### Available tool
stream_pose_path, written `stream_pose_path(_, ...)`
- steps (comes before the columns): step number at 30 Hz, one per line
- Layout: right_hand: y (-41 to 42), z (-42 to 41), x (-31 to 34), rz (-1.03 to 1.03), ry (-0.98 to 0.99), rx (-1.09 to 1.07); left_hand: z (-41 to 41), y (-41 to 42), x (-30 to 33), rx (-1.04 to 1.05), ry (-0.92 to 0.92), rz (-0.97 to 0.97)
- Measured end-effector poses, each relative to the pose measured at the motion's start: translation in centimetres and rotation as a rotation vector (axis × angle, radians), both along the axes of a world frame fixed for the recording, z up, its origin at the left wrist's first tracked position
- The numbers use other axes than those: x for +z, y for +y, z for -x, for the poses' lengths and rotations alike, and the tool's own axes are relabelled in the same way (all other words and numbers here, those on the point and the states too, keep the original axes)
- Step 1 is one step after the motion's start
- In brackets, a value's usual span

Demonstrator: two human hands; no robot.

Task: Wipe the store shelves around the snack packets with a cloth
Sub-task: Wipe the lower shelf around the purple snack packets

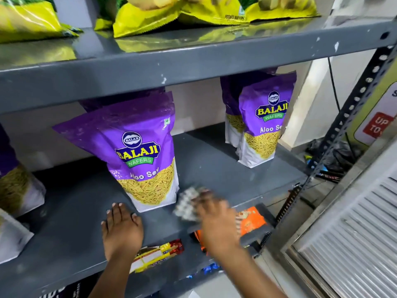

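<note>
My right hand [217, 220] is blurred with motion and grips a grey-and-white checked cloth [186, 204] pressed on the grey middle shelf [214, 168], just right of a purple Aloo Sev packet [141, 155]. My left hand [121, 229] lies flat, fingers apart, on the shelf in front of that packet, holding nothing. A second purple packet [264, 121] stands farther back at the right, with another behind it.
Yellow-green wafer bags [178, 14] lie on the upper shelf [171, 67]. More purple packets [15, 186] stand at the left edge. Orange [251, 220] and red-yellow packets [156, 254] sit on the shelf below. A perforated upright [348, 108] and a ribbed shutter [354, 244] bound the right.
</note>
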State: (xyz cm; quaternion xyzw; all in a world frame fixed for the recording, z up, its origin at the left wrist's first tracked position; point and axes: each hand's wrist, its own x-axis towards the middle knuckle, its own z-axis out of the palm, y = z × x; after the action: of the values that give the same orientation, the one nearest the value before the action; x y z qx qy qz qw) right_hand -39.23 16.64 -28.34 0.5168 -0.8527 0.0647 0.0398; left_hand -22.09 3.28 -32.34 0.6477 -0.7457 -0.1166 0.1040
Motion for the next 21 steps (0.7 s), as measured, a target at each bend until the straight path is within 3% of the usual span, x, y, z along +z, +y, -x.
stream_pose_path(3, -0.9, -2.0, -2.0, -0.144, -0.097, 0.239, -0.1, 0.1, 0.0, -0.017, -0.009, -0.009)
stream_pose_path(6, 0.0, 4.1, -1.4, -0.047, -0.092, 0.101, -0.1, 0.1, 0.1, -0.024, -0.013, -0.006)
stream_pose_path(9, 1.6, 12.2, -1.8, -0.129, -0.105, -0.075, 0.0, 0.1, 0.1, -0.027, -0.013, 0.003)
stream_pose_path(14, 3.4, 22.3, 0.4, -0.081, -0.204, -0.495, 0.1, 0.2, 0.1, -0.010, -0.044, 0.011)
stream_pose_path(21, 1.7, 20.1, -0.3, -0.147, -0.232, -0.410, 0.4, 0.1, 0.3, -0.002, -0.064, 0.007)
